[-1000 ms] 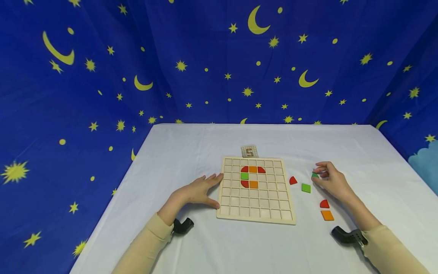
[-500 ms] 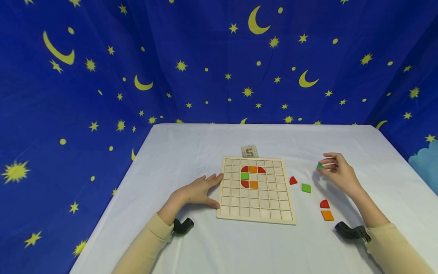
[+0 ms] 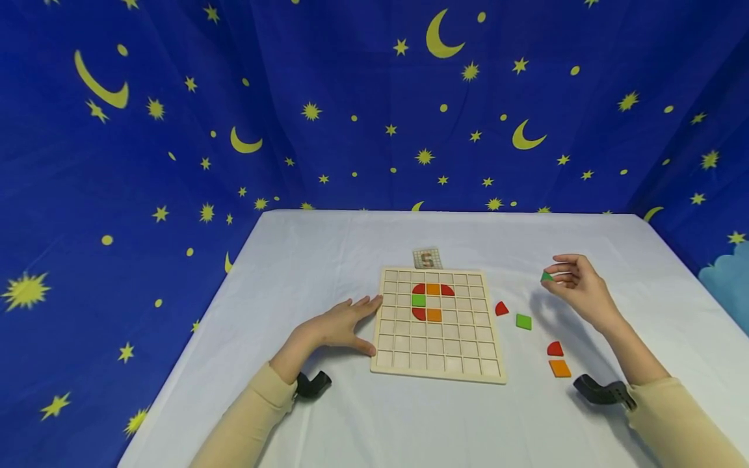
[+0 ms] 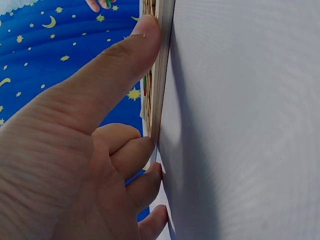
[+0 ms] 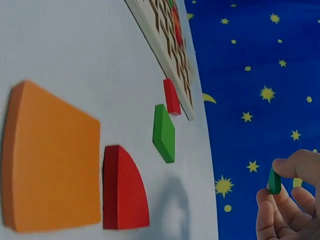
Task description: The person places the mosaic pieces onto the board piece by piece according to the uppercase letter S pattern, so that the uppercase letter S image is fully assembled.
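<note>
A wooden grid board (image 3: 409, 361) lies on the white table, with red, orange and green pieces set in its upper cells. My left hand (image 3: 339, 325) rests at the board's left edge, thumb and fingers spread and touching it; the left wrist view shows the thumb (image 4: 120, 65) against the rim. Above the table, to the right of the board, my right hand (image 3: 582, 292) pinches a small green tile (image 5: 274, 181) between thumb and fingers. Below and left of that hand lie a green square tile (image 3: 523, 322) and a red quarter-circle tile (image 3: 501, 309).
Nearer the front right are another red quarter-circle tile (image 3: 555, 349) and an orange square tile (image 3: 560, 368). A small pattern card (image 3: 427, 259) with an S-like figure touches or nearly touches the board's far edge. A blue starry curtain (image 3: 363, 84) surrounds the table.
My right hand has lifted and shifted right, away from the board, with the small green tile in its fingers. My left hand and the board have stayed in place.
</note>
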{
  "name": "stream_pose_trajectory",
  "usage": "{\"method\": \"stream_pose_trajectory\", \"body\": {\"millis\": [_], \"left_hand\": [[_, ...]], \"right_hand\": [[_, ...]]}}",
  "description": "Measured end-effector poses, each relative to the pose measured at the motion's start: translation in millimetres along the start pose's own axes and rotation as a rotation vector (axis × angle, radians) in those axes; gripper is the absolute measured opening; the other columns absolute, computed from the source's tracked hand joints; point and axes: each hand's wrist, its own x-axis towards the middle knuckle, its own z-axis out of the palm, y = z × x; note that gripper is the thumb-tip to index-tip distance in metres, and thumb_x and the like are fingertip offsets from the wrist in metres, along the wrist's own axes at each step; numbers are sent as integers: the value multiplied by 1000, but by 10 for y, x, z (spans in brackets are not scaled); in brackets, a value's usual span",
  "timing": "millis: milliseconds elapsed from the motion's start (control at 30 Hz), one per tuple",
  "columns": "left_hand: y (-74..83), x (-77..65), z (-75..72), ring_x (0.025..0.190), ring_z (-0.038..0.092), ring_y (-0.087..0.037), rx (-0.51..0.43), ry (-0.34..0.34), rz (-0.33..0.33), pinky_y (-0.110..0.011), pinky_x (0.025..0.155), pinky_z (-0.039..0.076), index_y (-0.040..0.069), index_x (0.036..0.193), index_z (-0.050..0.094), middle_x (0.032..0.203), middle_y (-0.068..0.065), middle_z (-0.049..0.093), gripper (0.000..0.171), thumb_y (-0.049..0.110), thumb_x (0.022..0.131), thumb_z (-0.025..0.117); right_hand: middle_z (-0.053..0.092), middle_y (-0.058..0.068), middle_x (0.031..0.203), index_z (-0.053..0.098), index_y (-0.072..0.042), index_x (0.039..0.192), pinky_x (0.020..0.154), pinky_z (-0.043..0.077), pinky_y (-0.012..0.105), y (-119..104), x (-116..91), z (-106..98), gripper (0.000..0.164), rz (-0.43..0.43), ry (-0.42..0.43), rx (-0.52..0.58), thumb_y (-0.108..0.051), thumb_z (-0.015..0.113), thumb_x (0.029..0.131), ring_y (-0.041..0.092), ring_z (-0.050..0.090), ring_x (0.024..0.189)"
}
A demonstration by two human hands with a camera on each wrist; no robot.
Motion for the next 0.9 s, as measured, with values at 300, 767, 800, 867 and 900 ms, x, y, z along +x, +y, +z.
{"method": "stream_pose_trajectory", "body": {"millis": [300,767,800,867,900], "left_hand": [[-13,8,17,141,17,-26,5,0,-13,-44,114,11,4,151,19,154,-9,20,105,50,74,75],[-9,9,14,141,17,-25,17,2,-12,-43,114,11,4,150,19,154,-9,21,105,50,75,75],[-11,10,17,141,17,-24,18,2,-14,-42,114,11,5,151,19,154,-8,21,105,50,75,75],[-17,10,20,141,17,-24,21,3,-15,-42,114,11,5,151,19,154,-7,21,105,51,75,75],[-19,11,21,141,17,-23,25,1,-18,-41,114,11,6,151,18,155,-7,20,105,51,75,74]], "right_hand": [[58,4,105,39,5,130,72,44,7,-474,-53,134,55,6,-40,99,-9,69,87,3,52,87],[58,20,108,41,3,129,74,44,12,-768,7,525,50,-75,-180,142,0,66,87,9,53,90],[58,20,109,41,3,129,74,44,12,-784,13,549,50,-77,-187,148,0,66,87,9,53,90],[58,19,109,41,2,129,74,45,13,-814,26,594,49,-80,-199,159,0,66,86,9,54,90],[59,19,109,42,2,129,74,45,13,-831,33,617,49,-85,-206,161,0,66,86,9,54,90]]}}
